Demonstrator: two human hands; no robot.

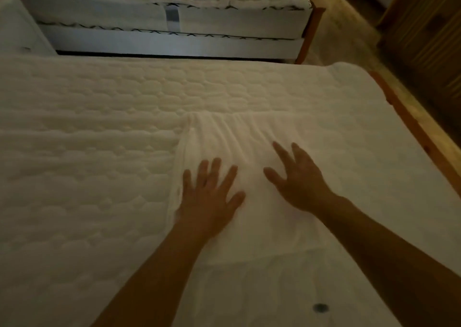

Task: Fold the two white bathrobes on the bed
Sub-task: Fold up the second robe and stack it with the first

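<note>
Toward the right edge of the bed [87, 132], one white bathrobe [249, 137] lies as a flat, folded panel; left hand [208, 197] and right hand [298, 184] rest side by side on it, each grip released, fingers straight and spread; judged: pressing the fold flat so that it holds. Second robe cannot be made out on the white bedding; no container in view.

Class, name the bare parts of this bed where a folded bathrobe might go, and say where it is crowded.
Free: the quilted mattress left of the bathrobe, and the strip beyond its far edge. Crowded: the centre, where left hand and right hand rest on it.
</note>
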